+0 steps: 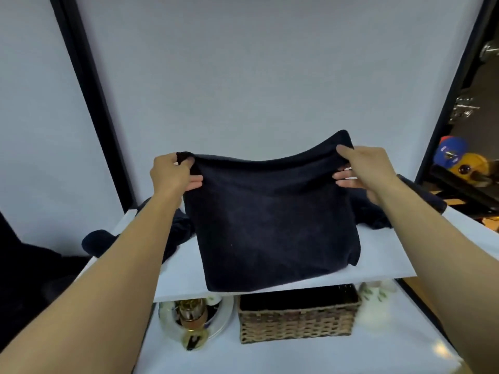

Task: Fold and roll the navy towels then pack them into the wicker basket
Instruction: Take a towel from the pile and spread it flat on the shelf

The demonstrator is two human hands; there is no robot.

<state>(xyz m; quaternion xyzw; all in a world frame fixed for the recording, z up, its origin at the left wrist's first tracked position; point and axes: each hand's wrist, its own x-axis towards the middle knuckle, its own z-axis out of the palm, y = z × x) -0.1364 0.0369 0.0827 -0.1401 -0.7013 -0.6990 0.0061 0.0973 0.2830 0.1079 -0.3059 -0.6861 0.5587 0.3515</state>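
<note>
While both arms reach out over the white shelf (383,255), a navy towel (270,220) hangs between the hands, lifted by its top edge. The left hand (172,174) has its fingers closed over the towel's upper left corner, thumb behind and fingertips in front; the right hand (370,168) pinches the upper right corner, thumb on top and fingers curled onto the near face. The cloth sags slightly along the top edge between the two grips and drapes down, its lower edge reaching the shelf's near edge, where it seems to touch or nearly touch the surface. It appears already doubled, though the layers are hard to separate in the dark fabric.

Other navy towels (178,233) lie crumpled toward the shelf's far left and far right corners, behind the arms. Below the shelf's near edge, on a lower white table (297,357), stands the wicker basket (297,319), with something dark inside that I cannot make out. Just left of it sit a plate and a yellowish bottle (193,319).

Judging by the drape, the towel is soft, limp and fairly light, with a napped surface that should not slip. Corners and hems are the sensible holds; gripped mid-cloth, it would bunch and lose its square edges, which would spoil an even roll.
</note>
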